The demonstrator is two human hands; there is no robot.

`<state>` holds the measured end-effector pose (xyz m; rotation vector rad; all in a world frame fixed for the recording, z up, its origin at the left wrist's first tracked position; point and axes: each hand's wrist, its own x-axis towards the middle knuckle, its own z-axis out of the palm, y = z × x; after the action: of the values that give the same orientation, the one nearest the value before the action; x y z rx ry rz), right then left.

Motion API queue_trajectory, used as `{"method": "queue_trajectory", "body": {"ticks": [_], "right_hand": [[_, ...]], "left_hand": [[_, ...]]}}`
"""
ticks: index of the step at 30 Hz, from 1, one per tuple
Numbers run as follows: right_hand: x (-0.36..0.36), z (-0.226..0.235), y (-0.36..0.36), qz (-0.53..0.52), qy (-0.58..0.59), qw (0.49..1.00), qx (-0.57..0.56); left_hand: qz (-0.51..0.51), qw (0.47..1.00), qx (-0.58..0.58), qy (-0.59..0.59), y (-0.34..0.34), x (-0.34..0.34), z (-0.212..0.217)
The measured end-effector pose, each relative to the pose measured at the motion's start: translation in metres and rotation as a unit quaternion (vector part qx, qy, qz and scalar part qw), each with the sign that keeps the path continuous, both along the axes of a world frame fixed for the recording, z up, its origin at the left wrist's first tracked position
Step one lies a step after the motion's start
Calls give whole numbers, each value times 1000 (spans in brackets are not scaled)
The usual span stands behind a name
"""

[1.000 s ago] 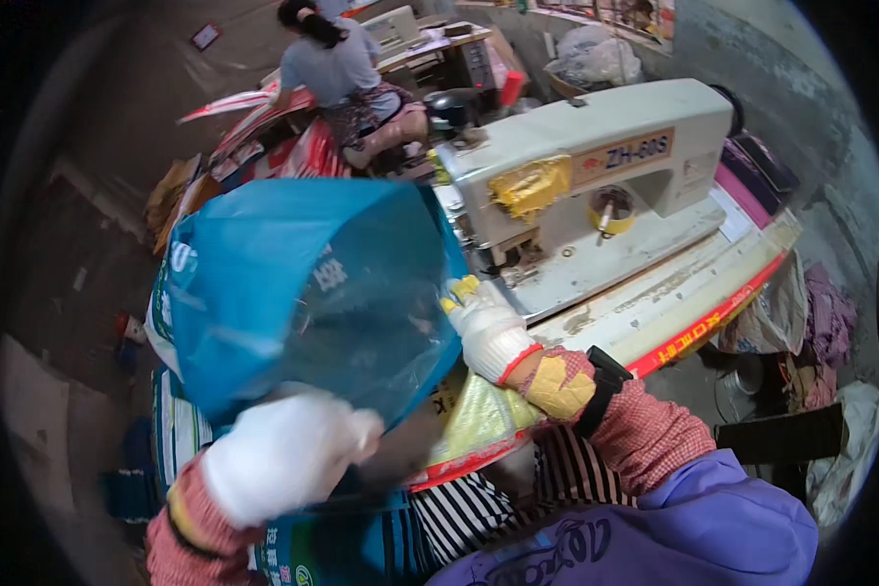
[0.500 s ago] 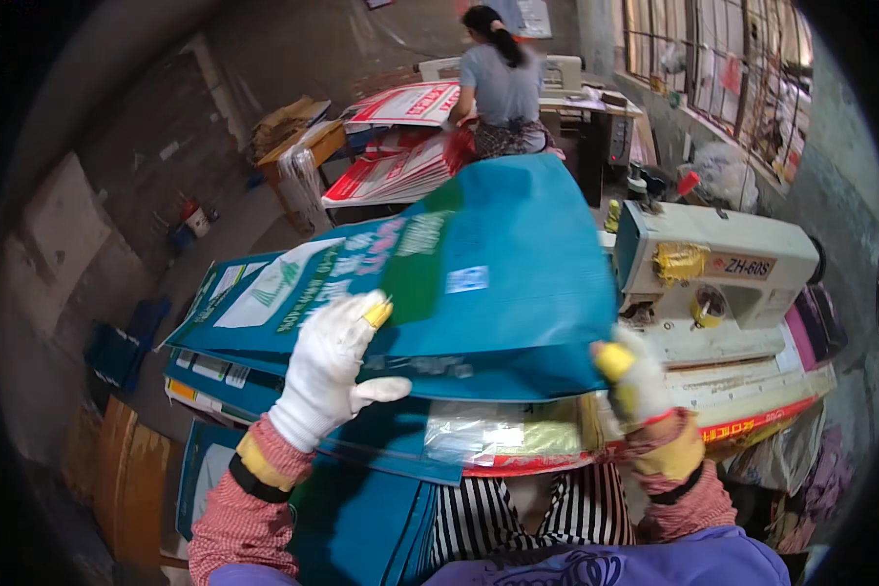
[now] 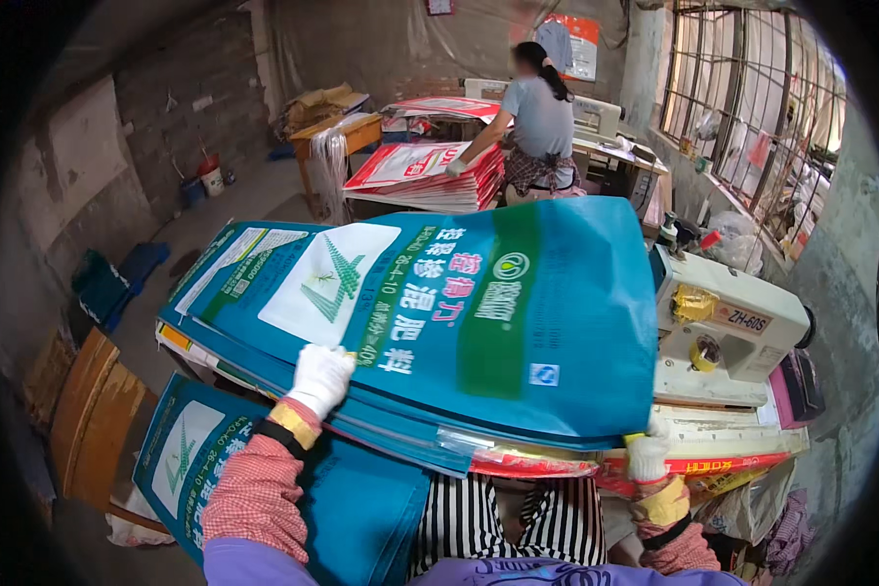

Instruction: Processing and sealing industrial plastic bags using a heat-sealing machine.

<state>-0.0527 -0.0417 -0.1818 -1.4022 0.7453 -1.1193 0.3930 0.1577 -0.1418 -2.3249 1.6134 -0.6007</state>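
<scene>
A large teal printed sack (image 3: pixel 596 303) with a dark green band and a white panel lies over a pile of similar sacks in front of me. My left hand (image 3: pixel 324 379), in a white glove, is closed on its near edge, left of the middle. At the near right corner, my right hand (image 3: pixel 648 453), gloved with yellow on the fingers, grips the sack. Just right of that corner stands a white sewing machine (image 3: pixel 718 317) with yellow tape on it. More teal sacks (image 3: pixel 361 493) rest in a pile by my left forearm.
A co-worker (image 3: pixel 542 127) stands ahead at a stack of red-and-white sacks (image 3: pixel 410 166), one hand on it. A wooden table (image 3: pixel 347 137) is farther left, a wooden board (image 3: pixel 93 415) at the near left. Barred windows (image 3: pixel 752 88) line the right wall.
The raised, tilted sack has come down flatter on the pile. My left hand, its fingers apart before, has closed on the near edge. The view has shifted; the co-worker now reaches to the red-and-white stack.
</scene>
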Motion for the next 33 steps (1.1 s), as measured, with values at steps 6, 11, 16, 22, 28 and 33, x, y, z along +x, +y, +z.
{"method": "queue_trajectory", "body": {"ticks": [6, 11, 16, 22, 28, 33], "right_hand": [[60, 88, 109, 398, 137, 857, -296], [91, 85, 37, 41, 226, 919, -320], [150, 104, -13, 166, 293, 930, -144], [158, 118, -4, 205, 440, 742, -462], [93, 107, 7, 258, 508, 684, -456], [48, 94, 37, 249, 559, 664, -429]], "left_hand": [[148, 983, 72, -83, 124, 116, 19], [173, 957, 221, -67, 149, 139, 67], [-22, 981, -45, 190, -2, 64, 122], [-148, 819, -124, 541, -126, 63, 54], [-155, 969, 86, 170, -164, 23, 30], [-57, 994, -34, 89, -190, 40, 9]]}}
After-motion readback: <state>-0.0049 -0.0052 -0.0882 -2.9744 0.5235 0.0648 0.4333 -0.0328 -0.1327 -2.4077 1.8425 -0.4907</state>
